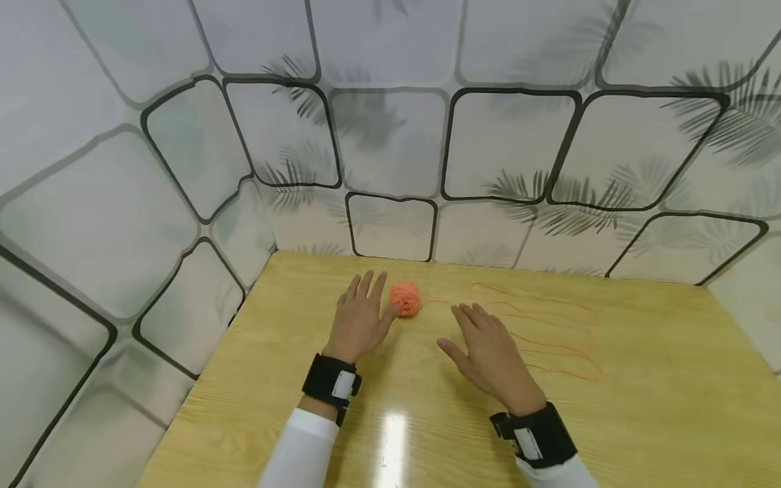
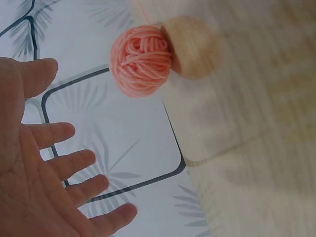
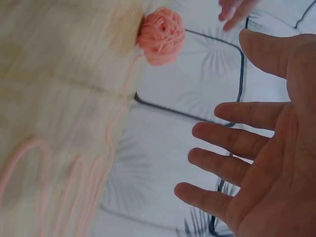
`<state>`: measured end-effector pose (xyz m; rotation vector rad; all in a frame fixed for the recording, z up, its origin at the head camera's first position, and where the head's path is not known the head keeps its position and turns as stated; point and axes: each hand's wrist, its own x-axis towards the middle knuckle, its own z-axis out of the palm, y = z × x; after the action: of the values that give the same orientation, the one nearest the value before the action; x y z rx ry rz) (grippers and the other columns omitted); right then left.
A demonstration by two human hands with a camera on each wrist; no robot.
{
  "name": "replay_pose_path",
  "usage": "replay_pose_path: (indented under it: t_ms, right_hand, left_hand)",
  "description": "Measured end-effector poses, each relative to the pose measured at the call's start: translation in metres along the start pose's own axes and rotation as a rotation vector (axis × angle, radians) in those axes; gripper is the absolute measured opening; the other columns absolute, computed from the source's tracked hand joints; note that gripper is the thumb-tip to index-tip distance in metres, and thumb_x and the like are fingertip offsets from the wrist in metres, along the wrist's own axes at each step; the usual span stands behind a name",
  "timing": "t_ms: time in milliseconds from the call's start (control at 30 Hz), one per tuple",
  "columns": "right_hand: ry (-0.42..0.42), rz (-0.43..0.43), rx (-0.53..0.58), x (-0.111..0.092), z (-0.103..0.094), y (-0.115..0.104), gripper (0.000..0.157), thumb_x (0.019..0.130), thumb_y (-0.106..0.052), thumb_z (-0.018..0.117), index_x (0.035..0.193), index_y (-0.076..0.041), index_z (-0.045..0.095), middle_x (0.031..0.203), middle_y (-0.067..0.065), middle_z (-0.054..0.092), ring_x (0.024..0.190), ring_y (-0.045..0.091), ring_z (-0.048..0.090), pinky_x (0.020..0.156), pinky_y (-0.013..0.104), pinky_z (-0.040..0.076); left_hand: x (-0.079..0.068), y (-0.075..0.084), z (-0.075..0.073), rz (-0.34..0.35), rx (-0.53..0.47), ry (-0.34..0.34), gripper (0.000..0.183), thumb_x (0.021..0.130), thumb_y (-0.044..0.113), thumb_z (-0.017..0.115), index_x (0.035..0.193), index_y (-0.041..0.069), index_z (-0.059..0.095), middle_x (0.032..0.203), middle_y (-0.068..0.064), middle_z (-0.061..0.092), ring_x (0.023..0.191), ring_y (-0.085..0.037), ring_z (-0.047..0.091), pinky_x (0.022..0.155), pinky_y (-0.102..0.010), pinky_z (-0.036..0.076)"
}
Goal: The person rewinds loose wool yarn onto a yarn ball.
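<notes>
One round, coral, crisscross-wound yarn ball (image 1: 405, 299) sits between left hand (image 1: 357, 325) and right hand (image 1: 493, 354), both outstretched.

Coral yarn ball (image 1: 405, 299), yellow wood-grained table (image 1: 671, 393)

A person's left grip (image 1: 360, 324) reaches beside an orange yarn ball (image 1: 405, 299) near the counter's (image 1: 671, 379) far edge, right grip (image 1: 493, 352) outstretched beside yarn strands (image 1: 549, 314) looping toward the right edge.
</notes>
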<state>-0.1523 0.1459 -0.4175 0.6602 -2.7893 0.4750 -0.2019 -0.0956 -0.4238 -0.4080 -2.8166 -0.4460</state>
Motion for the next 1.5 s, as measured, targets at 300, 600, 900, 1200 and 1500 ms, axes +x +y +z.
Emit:
replay_pose_path:
  t_ms: [300,600,900,1200,1500]
  right_hand:
    - [-0.008,-0.019,0.006,0.044,0.012,-0.008,0.048,0.089,-0.043,0.055,0.120,-0.006,0.058,0.113,0.012,0.061,0.102,0.029,0.058,0.081,0.043,0.046]
    - [-0.093,0.053,0.016,0.078,0.034,-0.003,0.071,0.082,-0.042,0.065,0.136,-0.003,0.040,0.127,0.019,0.050,0.112,0.038,0.049,0.088,0.050,0.041]
    - [-0.222,0.082,-0.032,0.099,0.046,-0.008,0.073,0.082,-0.043,0.063,0.138,-0.003,0.038,0.128,0.020,0.049,0.113,0.041,0.047,0.087,0.056,0.039]
    - [-0.154,0.075,-0.058,0.098,0.060,-0.007,0.057,0.079,-0.031,0.064,0.128,-0.005,0.050,0.114,0.014,0.056,0.103,0.035,0.051,0.083,0.051,0.040]
    - [0.067,0.022,0.141,0.087,0.043,-0.005,0.054,0.081,-0.028,0.067,0.127,-0.006,0.051,0.109,0.009,0.057,0.101,0.030,0.052,0.084,0.046,0.042]
  left_hand:
    - [0.034,0.013,-0.002,-0.080,-0.094,-0.225,0.062,0.092,0.045,0.047,0.144,0.013,0.032,0.134,-0.017,0.043,0.118,-0.040,0.044,0.086,-0.051,0.042]
    - [0.043,0.006,0.009,-0.240,-0.222,-0.379,0.066,0.091,0.046,0.047,0.143,0.009,0.032,0.137,-0.020,0.040,0.122,-0.039,0.042,0.091,-0.055,0.037]
    - [0.049,0.010,0.021,-0.250,-0.280,-0.398,0.061,0.090,0.037,0.051,0.140,0.005,0.036,0.133,-0.016,0.048,0.117,-0.034,0.048,0.089,-0.049,0.041]
    - [0.045,0.011,0.026,-0.234,-0.419,-0.286,0.057,0.082,0.025,0.061,0.131,0.000,0.043,0.119,-0.017,0.054,0.102,-0.029,0.054,0.080,-0.038,0.045]
    - [0.040,0.012,0.008,-0.273,-0.797,-0.221,0.061,0.083,0.028,0.065,0.133,0.003,0.040,0.115,-0.016,0.052,0.093,-0.025,0.056,0.068,-0.032,0.048]
